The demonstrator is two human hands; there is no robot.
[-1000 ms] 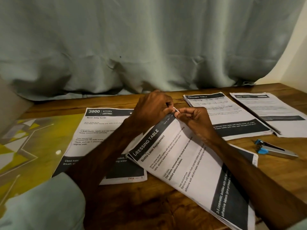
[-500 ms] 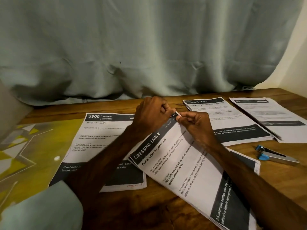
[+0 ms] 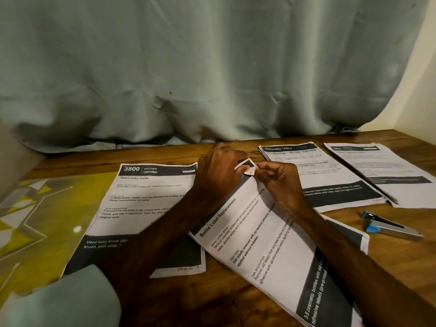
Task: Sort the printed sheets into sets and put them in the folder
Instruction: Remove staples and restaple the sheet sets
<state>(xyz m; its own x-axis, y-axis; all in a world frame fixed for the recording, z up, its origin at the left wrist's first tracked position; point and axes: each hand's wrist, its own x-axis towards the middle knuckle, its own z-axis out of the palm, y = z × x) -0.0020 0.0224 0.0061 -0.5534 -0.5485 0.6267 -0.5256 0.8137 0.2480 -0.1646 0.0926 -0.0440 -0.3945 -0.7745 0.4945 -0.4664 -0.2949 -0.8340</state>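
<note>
A stack of printed sheets titled "Bottle Label Replacement" point(image 3: 271, 241) lies tilted on the wooden table in front of me. My left hand point(image 3: 219, 168) and my right hand point(image 3: 276, 178) both pinch its far top corner, which is folded up and shows a small dark mark. To the left lies a "3800 Kitchen, Wash baby bottle" sheet point(image 3: 144, 201), partly under my left forearm. A yellow-green patterned folder point(image 3: 47, 213) lies flat at the far left. Two more printed sets lie at the back right, a "Dressing Table" set point(image 3: 330, 175) and a white set point(image 3: 387, 171).
A blue-and-metal stapler point(image 3: 391, 226) lies on the table to the right of my right forearm. A grey-green curtain point(image 3: 212, 74) hangs along the table's far edge. A pale wall stands at the far right.
The top corner of the stack has been folded up between my fingers, and both hands have shifted slightly. The camera has tipped down a little.
</note>
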